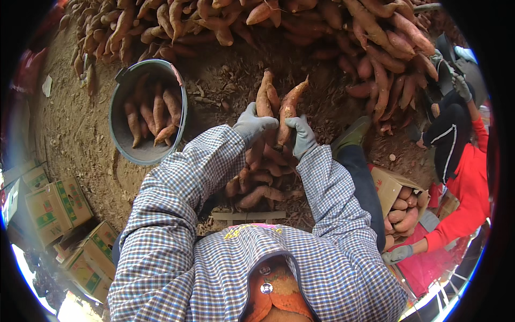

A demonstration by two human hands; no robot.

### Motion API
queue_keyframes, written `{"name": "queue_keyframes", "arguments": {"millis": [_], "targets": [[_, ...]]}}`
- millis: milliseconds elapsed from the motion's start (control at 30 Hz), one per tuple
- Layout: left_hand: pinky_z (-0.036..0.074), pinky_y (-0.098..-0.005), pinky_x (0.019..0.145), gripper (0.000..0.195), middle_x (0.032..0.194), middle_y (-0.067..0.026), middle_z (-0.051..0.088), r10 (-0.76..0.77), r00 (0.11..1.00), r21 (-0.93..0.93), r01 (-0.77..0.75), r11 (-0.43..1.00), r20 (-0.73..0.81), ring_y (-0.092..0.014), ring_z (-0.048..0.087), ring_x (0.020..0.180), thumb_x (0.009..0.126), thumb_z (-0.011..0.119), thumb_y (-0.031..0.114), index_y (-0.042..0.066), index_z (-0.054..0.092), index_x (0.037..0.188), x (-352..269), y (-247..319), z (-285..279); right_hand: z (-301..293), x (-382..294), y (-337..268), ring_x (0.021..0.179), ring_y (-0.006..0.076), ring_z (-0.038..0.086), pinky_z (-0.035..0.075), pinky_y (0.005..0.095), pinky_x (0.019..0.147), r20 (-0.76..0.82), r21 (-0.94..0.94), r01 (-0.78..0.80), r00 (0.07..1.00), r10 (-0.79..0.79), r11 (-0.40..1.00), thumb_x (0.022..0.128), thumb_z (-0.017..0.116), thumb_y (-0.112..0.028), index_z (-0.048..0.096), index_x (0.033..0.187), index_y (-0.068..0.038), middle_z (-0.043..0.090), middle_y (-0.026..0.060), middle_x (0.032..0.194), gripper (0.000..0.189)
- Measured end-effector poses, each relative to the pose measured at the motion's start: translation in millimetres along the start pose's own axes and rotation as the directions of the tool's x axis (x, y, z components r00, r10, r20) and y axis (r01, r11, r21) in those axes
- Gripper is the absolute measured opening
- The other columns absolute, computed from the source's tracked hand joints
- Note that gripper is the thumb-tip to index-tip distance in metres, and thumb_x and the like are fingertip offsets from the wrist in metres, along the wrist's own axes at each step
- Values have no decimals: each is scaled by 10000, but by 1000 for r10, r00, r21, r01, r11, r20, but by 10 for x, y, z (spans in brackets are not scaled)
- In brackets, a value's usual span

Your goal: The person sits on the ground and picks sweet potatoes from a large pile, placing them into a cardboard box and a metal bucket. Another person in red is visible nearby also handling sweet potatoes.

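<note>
My left hand [254, 125], in a grey work glove, grips what looks like a forked sweet potato [264, 96] or two pressed together. Beside it my right hand [302, 135], gloved alike, holds a single knobbly sweet potato [290, 106] with pale scraped patches and a pointed upper tip. The held roots stand nearly upright and slightly apart. Below my hands, between my legs, lies a small heap of sweet potatoes [261, 195], partly hidden by my hands and sleeves. To the left, a dark plastic bucket [113, 129] contains several more.
A large sweet potato pile [193, 16] spans the far side and curves down the right. Cardboard boxes [60, 205] stand at lower left. On the right, an open carton [380, 181] holds sweet potatoes; beside it a red-sleeved person's gloved hand [398, 254] rests low.
</note>
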State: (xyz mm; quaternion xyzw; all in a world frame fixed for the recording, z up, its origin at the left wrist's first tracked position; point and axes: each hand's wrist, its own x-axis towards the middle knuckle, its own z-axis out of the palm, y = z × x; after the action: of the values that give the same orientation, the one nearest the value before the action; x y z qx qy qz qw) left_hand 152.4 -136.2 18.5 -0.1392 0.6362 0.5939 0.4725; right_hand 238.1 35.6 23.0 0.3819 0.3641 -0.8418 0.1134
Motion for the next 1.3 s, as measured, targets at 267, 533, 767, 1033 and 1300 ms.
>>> {"name": "queue_keyframes", "arguments": {"millis": [267, 533, 767, 1033, 1300], "targets": [[486, -407, 1050, 763, 1260, -123, 603, 299, 954, -243, -288, 926, 11, -266, 610, 1159, 782, 816, 197, 27, 456, 1432, -1446, 619, -761, 1375, -692, 75, 1063, 168, 593, 527, 342, 946, 300, 61, 213, 928, -222, 975, 918, 689, -122, 415, 1306, -70, 555, 104, 1207, 478], [550, -363, 969, 605, 1267, -149, 635, 301, 889, 164, -258, 952, -346, -242, 652, 1118, 930, 743, 207, -26, 475, 1419, -1927, 874, -2230, 2302, -505, 232, 1287, 292, 561, 515, 366, 1028, 590, -277, 257, 806, -48, 926, 928, 710, -133, 252, 1610, 1, 437, 267, 1537, 832], [557, -351, 966, 603, 1326, -165, 617, 463, 886, 408, -430, 805, 19, -246, 641, 1183, 910, 732, 85, -8, 510, 1463, -1778, 432, -1616, -57, -386, -109, 1460, 331, 431, 366, 393, 1204, -106, -596, 121, 968, -227, 794, 958, 708, -176, 321, 1588, 31, 387, 275, 1598, 768], [449, -481, 1097, 631, 1420, -180, 538, -101, 995, 1000, -19, -20, 17, -412, 535, 1311, 822, 775, 198, 180, 538, 1406, -770, -321, -655, -1698, -435, 457, 1439, 385, 444, 411, 466, 1177, -527, -713, -384, 846, -86, 587, 837, 796, -302, 243, 1639, -77, 381, 232, 1618, 1000], [458, -495, 1077, 463, 1355, -158, 576, -52, 998, 957, 28, -288, -45, -357, 570, 1271, 878, 757, 305, 250, 638, 1323, -373, -684, -878, -1154, -410, -6, 1524, 381, 281, 338, 530, 1225, -420, -836, -432, 900, -111, -338, 919, 679, -535, 152, 1673, -266, 253, 104, 1695, 958]]}}
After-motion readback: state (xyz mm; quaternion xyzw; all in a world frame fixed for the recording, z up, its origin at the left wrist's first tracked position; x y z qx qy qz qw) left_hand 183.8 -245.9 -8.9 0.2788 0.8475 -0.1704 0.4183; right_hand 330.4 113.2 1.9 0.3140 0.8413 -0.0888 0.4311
